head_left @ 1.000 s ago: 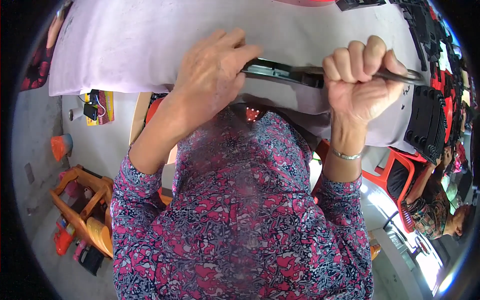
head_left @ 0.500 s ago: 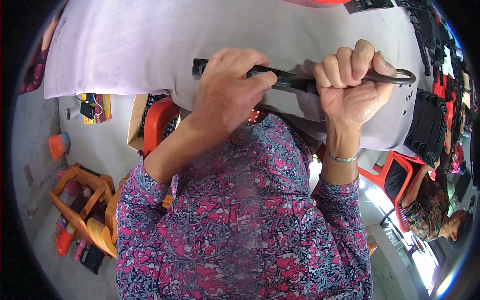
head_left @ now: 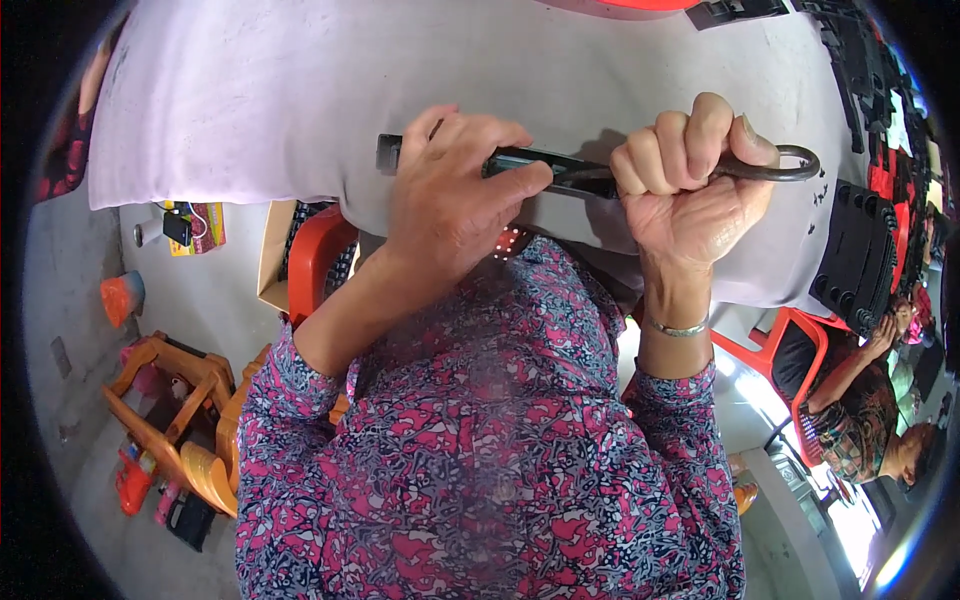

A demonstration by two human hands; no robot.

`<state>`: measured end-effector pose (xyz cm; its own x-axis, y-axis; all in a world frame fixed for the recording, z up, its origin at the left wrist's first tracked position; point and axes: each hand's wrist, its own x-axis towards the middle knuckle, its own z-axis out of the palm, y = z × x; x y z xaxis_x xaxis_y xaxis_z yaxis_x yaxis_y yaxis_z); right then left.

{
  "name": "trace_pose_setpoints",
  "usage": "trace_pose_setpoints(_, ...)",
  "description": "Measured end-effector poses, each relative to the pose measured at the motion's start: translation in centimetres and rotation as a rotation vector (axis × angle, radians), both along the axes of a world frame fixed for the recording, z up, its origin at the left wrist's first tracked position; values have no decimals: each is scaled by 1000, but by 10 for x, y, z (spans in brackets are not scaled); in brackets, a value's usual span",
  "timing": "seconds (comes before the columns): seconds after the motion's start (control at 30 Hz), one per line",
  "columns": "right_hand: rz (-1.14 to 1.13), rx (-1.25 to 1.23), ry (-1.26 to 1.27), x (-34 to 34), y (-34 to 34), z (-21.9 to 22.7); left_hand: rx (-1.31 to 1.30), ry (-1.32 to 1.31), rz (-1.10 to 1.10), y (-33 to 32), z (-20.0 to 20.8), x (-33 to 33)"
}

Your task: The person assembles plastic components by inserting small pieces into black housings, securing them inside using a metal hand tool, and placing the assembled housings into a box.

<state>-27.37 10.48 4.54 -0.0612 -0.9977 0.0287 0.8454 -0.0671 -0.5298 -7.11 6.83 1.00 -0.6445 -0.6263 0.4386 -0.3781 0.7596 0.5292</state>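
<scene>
Just above the near part of the pale-covered table (head_left: 270,100), a long, narrow black plastic piece (head_left: 388,153) lies crosswise. My left hand (head_left: 445,195) is closed over its left part, thumb and fingers around it. My right hand (head_left: 690,185) makes a fist around a dark metal tool (head_left: 765,173). A rounded loop handle sticks out of that fist to the right. On the other side, the tool's narrow end reaches left along the black piece, near my left thumb. My fingers hide part of both objects, so the tool's exact kind is unclear.
Stacked black plastic parts (head_left: 850,250) sit at the table's right edge, with more beyond. A red rounded object (head_left: 630,8) is at the far edge. Red chairs (head_left: 318,265), a wooden frame (head_left: 165,400) and a seated person (head_left: 850,420) surround the table.
The tool and my right hand have shifted slightly left and nearer, and the loop shows at a different tilt. My left hand stays on the black piece, whose left end sits slightly lower.
</scene>
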Motion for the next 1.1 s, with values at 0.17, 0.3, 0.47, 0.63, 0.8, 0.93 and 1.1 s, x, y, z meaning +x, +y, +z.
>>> trace_pose_setpoints(0.17, -4, -8, 7, 0, 0, 0, -1, -1, 2, 1, -3, 1)
trace_pose_setpoints(0.3, -3, -1, 17, 1, 0, 0, -8, -6, 3, 0, -3, 1)
trace_pose_setpoints(0.47, 2, -21, 20, 1, -1, -1, -6, -4, -6, -1, -3, 1)
trace_pose_setpoints(0.63, 39, -68, 5, 2, -1, -3, -4, 8, -8, 0, -1, 0)
trace_pose_setpoints(0.8, 92, -111, 36, -2, 1, -5, -47, 36, -10, -1, 0, 1)
trace_pose_setpoints(0.93, 77, -70, 64, 0, 3, 0, -59, 30, -11, -1, 1, -1)
trace_pose_setpoints(1.1, 76, -117, 162, 9, 2, 1, -59, 54, -22, -1, 3, -4)
